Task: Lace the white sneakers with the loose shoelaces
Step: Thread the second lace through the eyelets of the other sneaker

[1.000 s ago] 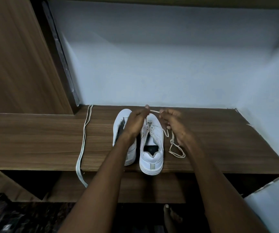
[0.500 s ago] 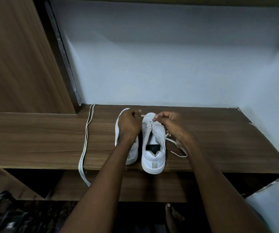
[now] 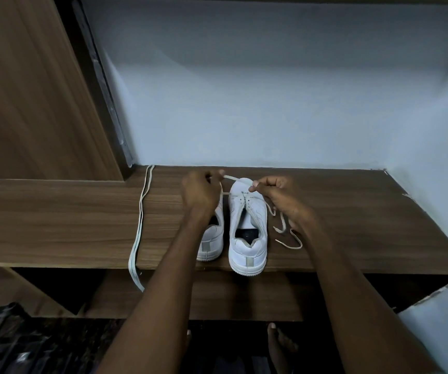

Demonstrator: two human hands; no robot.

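Since the earlier frame, both hands have been drawn slightly apart, and the lace is now stretched between them above the toe of the right sneaker. One end of the lace (image 3: 229, 178) is pinched by the left hand (image 3: 199, 194), whose fingers are curled round it; the other part is pinched between thumb and fingertips of the right hand (image 3: 278, 197). The right sneaker (image 3: 247, 233) is seen from behind, white, with a grey heel tab and a dark insole; only its lowest eyelets appear threaded, though this is hard to make out. The free end of the lace is left in loose curls on the shelf just beside this shoe, partly hidden by the right wrist. The left sneaker (image 3: 212, 238) is set close beside it and is largely covered by the left forearm. A second lace (image 3: 139, 228) is laid well apart to the left, doubled, with its loop hanging over the edge of the wooden shelf (image 3: 55, 225). A bare foot (image 3: 280, 346) is seen below, cut off by the frame.
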